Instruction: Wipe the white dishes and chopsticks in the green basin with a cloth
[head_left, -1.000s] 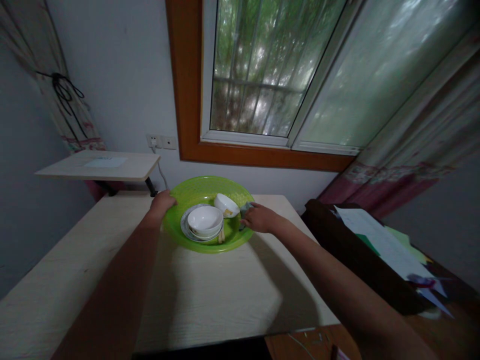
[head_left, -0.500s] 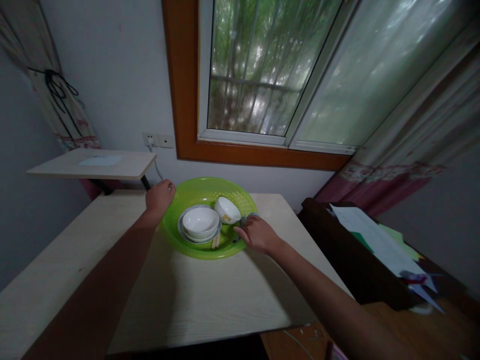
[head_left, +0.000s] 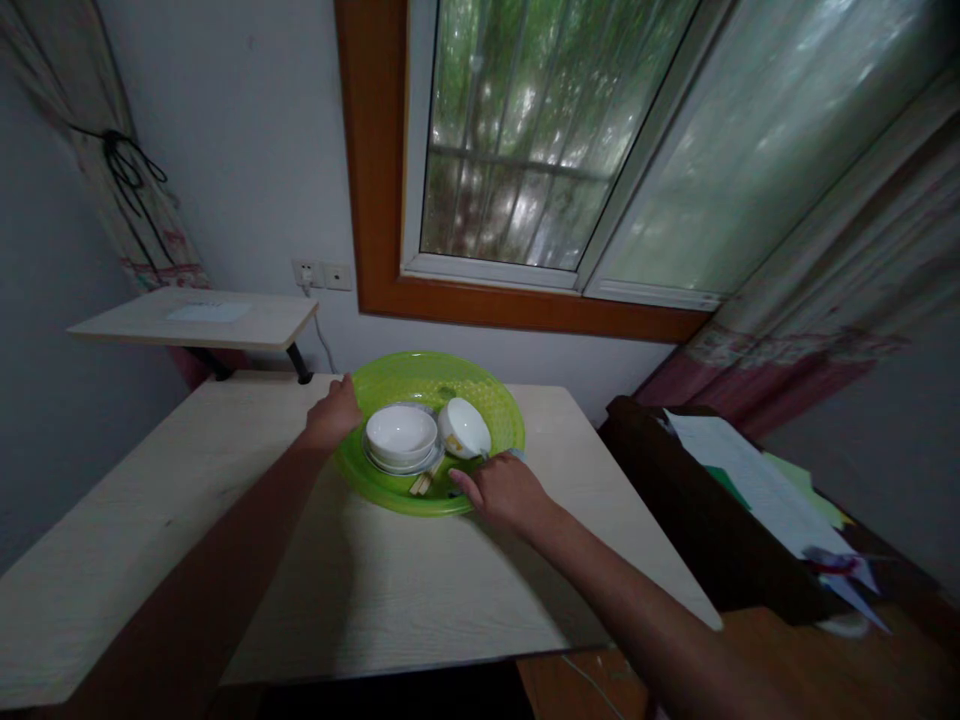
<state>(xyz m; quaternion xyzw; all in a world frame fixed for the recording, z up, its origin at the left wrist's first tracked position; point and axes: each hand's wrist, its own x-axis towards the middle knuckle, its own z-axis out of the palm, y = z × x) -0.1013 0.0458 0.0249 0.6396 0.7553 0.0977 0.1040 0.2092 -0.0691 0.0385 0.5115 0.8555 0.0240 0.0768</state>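
Green basin (head_left: 429, 508), likely light, flexible; best held by opposite rims. Left hand (head_left: 335, 412) grips basin's left rim; right hand (head_left: 508, 488) at its right, grip unclear. Bowls (head_left: 401, 432) inside, probably fragile.

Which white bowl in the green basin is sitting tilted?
The single bowl nearest the right hand, with a yellowish mark on its outside. It leans over, apart from the stacked bowls to its left, which sit upright.
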